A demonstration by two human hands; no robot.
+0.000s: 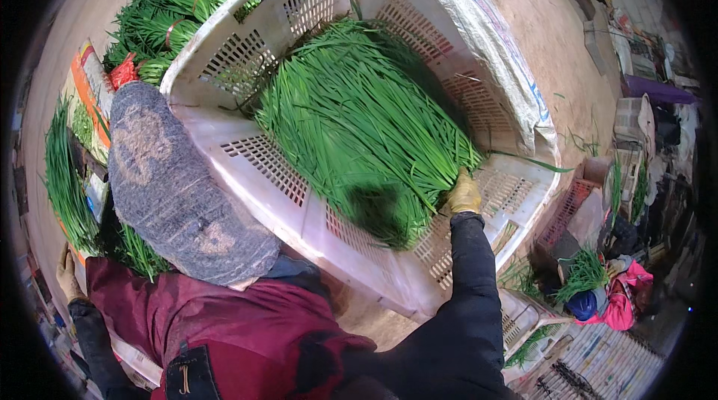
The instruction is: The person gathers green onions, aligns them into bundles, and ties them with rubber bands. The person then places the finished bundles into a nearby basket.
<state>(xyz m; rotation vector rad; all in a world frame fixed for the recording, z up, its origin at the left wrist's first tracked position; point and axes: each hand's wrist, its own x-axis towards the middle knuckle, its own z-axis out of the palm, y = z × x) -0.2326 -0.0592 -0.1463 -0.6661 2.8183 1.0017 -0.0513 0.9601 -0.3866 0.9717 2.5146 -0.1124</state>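
Note:
A large white plastic crate [364, 282] with slotted walls stands before me. Inside it lies a thick layer of long green leaves, which look like garlic chives [348, 114]. My right hand [464, 193], in a yellowish glove, reaches into the crate and touches the pale stem ends of the chives at the near right. Its fingers are partly hidden against the stems. Far to the left, my left hand [68, 275] is beside an orange-edged surface, fingers extended, with nothing visible in it. A loose bunch of chives [68, 181] lies just beyond that hand.
Tied chive bundles [168, 18] are piled behind the crate's left side. A grey fuzzy cloth [179, 192] covers my knee against the crate. A white woven sack [499, 52] drapes over the right rim. Another person in pink [620, 302] is at the lower right, near more chives [583, 275].

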